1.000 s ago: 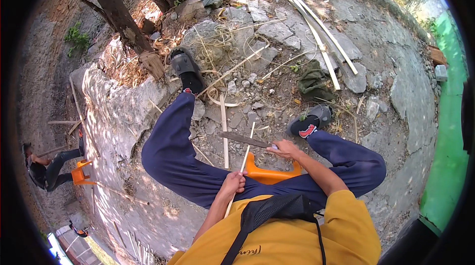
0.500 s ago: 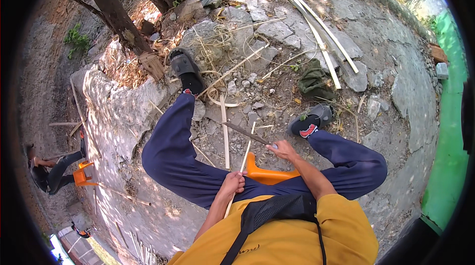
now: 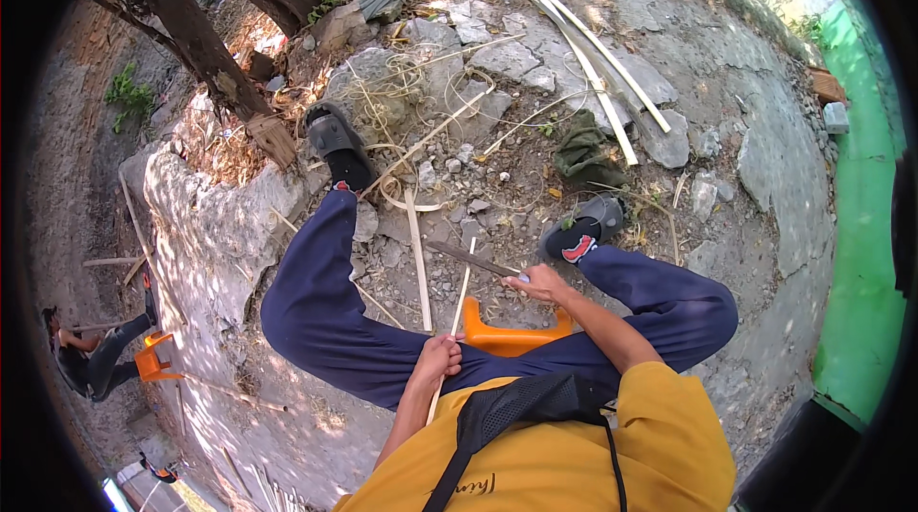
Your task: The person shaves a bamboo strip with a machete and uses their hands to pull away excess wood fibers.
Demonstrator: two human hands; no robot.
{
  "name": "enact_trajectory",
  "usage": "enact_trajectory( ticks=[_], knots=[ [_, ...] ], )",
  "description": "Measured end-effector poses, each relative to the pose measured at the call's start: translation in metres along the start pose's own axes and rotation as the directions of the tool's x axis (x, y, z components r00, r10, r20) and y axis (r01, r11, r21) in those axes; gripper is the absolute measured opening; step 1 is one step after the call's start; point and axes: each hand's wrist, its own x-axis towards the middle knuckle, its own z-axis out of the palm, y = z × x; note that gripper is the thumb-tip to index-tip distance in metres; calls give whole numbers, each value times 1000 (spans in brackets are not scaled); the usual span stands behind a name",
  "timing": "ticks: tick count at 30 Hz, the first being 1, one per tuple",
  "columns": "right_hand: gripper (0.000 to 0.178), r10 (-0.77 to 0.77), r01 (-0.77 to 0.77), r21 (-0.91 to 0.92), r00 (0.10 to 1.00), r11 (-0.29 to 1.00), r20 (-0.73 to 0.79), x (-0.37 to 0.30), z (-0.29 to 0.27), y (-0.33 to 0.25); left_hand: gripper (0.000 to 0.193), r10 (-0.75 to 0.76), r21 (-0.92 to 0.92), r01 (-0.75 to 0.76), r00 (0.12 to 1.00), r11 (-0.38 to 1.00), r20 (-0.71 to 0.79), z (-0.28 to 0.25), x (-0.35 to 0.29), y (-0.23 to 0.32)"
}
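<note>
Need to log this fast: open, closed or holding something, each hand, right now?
Left hand: closed, holding a thin pale strip.
Right hand: closed, holding a dark-bladed knife by its handle end.

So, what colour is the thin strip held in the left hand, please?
The thin strip is pale cream, best seen in the head view.
</note>
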Motion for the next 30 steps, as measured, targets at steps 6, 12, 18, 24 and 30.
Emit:
enact_trajectory(
  ticks=[6, 12, 18, 24, 30],
  knots=[
    [81, 100, -99, -30, 995, 995, 31, -8, -25, -5, 24, -1, -9, 1, 1000, 1000, -5, 6, 0, 1],
    [61, -81, 89, -92, 993, 992, 86, -58, -31, -62, 23, 9, -19, -9, 1000, 1000, 2, 5, -3, 0],
    [91, -100, 116, -105, 984, 988, 147, -100, -26, -106, 25, 7, -22, -7, 1000, 1000, 16, 4, -2, -1],
    [85, -71, 83, -176, 995, 981, 73, -119, -32, -114, 26, 15, -10, -15, 1000, 1000, 27, 6, 0, -1],
    [70, -73, 69, 63, 995, 996, 64, -133, -57, -111, 24, 5, -88, -1, 999, 996, 39, -1, 2, 0]
  ],
)
